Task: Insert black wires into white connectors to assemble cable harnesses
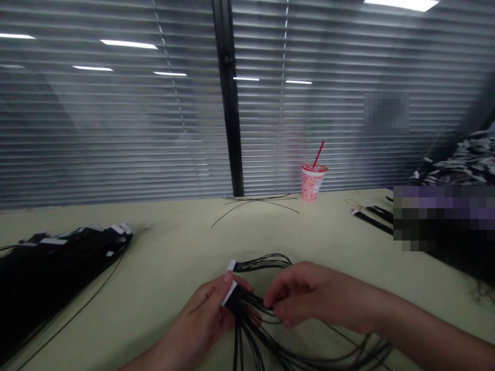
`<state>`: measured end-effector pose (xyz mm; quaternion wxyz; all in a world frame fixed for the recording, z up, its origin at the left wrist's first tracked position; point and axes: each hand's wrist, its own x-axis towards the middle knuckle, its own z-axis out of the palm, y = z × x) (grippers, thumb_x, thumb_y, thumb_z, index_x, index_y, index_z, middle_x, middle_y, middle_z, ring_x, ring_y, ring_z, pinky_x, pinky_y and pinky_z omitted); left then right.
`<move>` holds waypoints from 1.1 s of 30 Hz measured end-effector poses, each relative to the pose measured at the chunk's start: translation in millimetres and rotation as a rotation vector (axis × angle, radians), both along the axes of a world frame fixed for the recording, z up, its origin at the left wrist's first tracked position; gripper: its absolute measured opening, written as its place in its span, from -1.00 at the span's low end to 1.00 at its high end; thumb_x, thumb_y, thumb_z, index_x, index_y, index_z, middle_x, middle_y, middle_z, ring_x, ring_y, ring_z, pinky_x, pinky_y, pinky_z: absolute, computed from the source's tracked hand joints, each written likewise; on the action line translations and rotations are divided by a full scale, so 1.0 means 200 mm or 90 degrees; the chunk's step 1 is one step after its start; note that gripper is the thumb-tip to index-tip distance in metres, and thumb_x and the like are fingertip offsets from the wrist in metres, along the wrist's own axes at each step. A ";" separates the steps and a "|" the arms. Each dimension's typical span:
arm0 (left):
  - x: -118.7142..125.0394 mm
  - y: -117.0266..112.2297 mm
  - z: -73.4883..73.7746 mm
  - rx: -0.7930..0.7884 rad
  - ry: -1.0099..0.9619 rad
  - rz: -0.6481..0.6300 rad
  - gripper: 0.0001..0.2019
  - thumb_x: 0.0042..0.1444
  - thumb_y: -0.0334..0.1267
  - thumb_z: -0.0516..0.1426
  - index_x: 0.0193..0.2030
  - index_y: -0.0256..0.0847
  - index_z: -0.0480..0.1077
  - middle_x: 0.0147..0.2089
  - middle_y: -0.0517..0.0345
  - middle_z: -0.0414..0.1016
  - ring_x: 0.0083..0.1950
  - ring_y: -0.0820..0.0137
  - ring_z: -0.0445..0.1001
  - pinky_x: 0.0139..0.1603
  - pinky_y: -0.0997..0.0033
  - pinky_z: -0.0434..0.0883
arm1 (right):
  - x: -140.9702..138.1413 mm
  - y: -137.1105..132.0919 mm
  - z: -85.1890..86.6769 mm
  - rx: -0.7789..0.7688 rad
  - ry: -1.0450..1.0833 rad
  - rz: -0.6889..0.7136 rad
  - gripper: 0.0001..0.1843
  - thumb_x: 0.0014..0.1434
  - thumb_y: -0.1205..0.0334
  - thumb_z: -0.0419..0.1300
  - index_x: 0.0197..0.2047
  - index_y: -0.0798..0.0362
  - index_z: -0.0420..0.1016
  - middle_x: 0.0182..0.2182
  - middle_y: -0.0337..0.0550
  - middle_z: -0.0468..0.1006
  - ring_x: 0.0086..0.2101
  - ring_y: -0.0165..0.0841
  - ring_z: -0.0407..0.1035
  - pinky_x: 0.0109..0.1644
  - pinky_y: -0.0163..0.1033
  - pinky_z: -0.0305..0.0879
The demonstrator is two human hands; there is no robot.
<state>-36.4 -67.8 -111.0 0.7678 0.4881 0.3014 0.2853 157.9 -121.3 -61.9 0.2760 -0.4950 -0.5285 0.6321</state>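
Observation:
A bundle of thin black cords with small white tags lies on the pale yellow-green table, low in the middle of the view. My left hand is closed around the bundle near its tagged end, thumb pressing a white tag. My right hand pinches some of the cords just to the right of it. The cords loop up behind my fingers and trail down toward the bottom edge.
A big heap of black tagged cords lies at the left. A pink cup with a red straw stands at the back by the window blinds. Loose cords lie near it. More tagged cords pile up at the right.

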 end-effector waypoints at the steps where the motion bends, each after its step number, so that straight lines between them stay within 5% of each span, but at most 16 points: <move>1: 0.00 0.00 0.00 0.000 0.000 -0.006 -0.65 0.16 -0.08 -0.10 -0.29 -0.27 0.38 -0.45 0.05 0.51 -0.37 0.28 0.46 -0.24 0.30 0.29 | 0.00 0.00 0.00 0.031 -0.001 -0.025 -0.83 -0.04 0.37 0.13 -0.31 0.17 0.44 -0.48 -0.23 0.39 -0.47 -0.55 0.26 -0.31 -0.38 0.20; 6: -0.01 0.01 0.01 -0.037 -0.011 -0.008 -0.66 0.17 -0.07 -0.11 -0.23 -0.26 0.35 -0.43 0.03 0.51 -0.32 0.30 0.45 -0.20 0.34 0.26 | -0.01 0.02 -0.01 0.131 -0.026 -0.105 -0.82 -0.04 0.37 0.11 -0.31 0.13 0.47 -0.47 -0.20 0.44 -0.42 -0.48 0.31 -0.30 -0.37 0.19; 15: -0.04 0.04 -0.02 -0.137 -0.047 0.000 -0.71 0.16 -0.09 -0.09 -0.24 -0.22 0.34 -0.35 0.05 0.49 -0.23 0.33 0.42 -0.09 0.32 0.23 | -0.05 0.04 -0.15 0.133 -0.017 -0.098 -0.81 -0.08 0.42 0.11 -0.34 0.15 0.47 -0.49 -0.22 0.44 -0.47 -0.50 0.28 -0.37 -0.38 0.19; 28: -0.04 0.05 0.00 -0.174 -0.061 -0.013 -0.73 0.15 -0.11 -0.06 -0.27 -0.21 0.36 -0.46 0.20 0.33 -0.28 0.39 0.36 -0.12 0.36 0.21 | -0.01 0.01 -0.06 0.175 -0.103 -0.009 -0.78 -0.04 0.35 0.12 -0.25 0.13 0.42 -0.42 -0.20 0.44 -0.47 -0.51 0.28 -0.41 -0.41 0.18; 33: -0.03 0.05 0.01 -0.198 -0.071 -0.021 -0.74 0.14 -0.11 -0.04 -0.29 -0.22 0.36 -0.50 0.21 0.26 -0.29 0.38 0.34 -0.12 0.34 0.22 | 0.07 0.01 0.04 0.049 0.139 0.080 -0.74 0.00 0.42 -0.07 -0.37 0.21 0.44 -0.52 -0.17 0.44 -0.60 -0.56 0.26 -0.50 -0.43 0.19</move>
